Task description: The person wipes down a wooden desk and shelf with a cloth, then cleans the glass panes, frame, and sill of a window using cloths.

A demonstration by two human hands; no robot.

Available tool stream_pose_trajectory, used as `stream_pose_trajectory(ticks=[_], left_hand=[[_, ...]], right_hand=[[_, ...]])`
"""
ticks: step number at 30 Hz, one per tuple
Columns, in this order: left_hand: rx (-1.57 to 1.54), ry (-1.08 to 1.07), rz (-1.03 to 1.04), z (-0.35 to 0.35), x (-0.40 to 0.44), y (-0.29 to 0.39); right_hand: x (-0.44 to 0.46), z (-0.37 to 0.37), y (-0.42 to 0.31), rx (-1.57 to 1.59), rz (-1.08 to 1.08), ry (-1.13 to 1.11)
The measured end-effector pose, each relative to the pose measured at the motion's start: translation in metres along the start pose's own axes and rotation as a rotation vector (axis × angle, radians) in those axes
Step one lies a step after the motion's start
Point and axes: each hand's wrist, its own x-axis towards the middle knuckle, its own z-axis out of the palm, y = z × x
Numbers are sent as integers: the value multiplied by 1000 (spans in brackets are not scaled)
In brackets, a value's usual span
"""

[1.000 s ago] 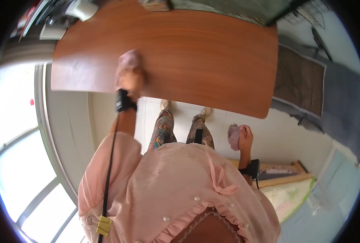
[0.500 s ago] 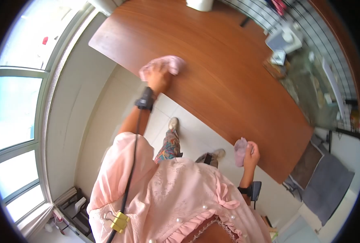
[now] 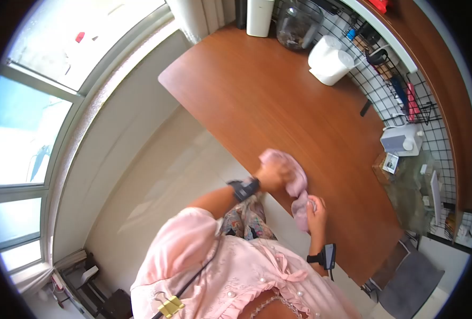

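My left hand (image 3: 274, 176) presses a pink cloth (image 3: 298, 183) onto the brown wooden table (image 3: 278, 106), close to its near edge. The fingers are slightly blurred and bent over the cloth. Just beside it, my right hand (image 3: 317, 213) pinches a second pinkish-mauve cloth (image 3: 300, 211), bunched up at the table edge. The two cloths meet or nearly meet; I cannot tell whether they touch. Black devices are strapped on both wrists.
White containers (image 3: 331, 66) and a clear jar (image 3: 298, 26) stand at the table's back. A white device (image 3: 403, 139) and a glass tank (image 3: 414, 196) are on the right, by a wire grid. A grey chair (image 3: 411, 282) stands at lower right; windows line the left.
My left hand has swept the pink cloth from the table's left part toward me and to the right, beside my right hand. My right hand still holds its cloth. The view has shifted.
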Motion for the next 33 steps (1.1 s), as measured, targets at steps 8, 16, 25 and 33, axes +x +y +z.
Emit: stream_pose_trajectory(ticks=[8,16,25,33], left_hand=[[501,38,-1083,-167,-35,-214],[370,-228,-350,-96,-6,-204],[758,229,-897,-181,3,-328],[100,74,22,-62,132,-233]], right_hand=[[46,-13,49,-60,62,187],[111,31,29,-98,101,38],[131,59,18,-228,182,238],[131,82,14,-298,403,420]])
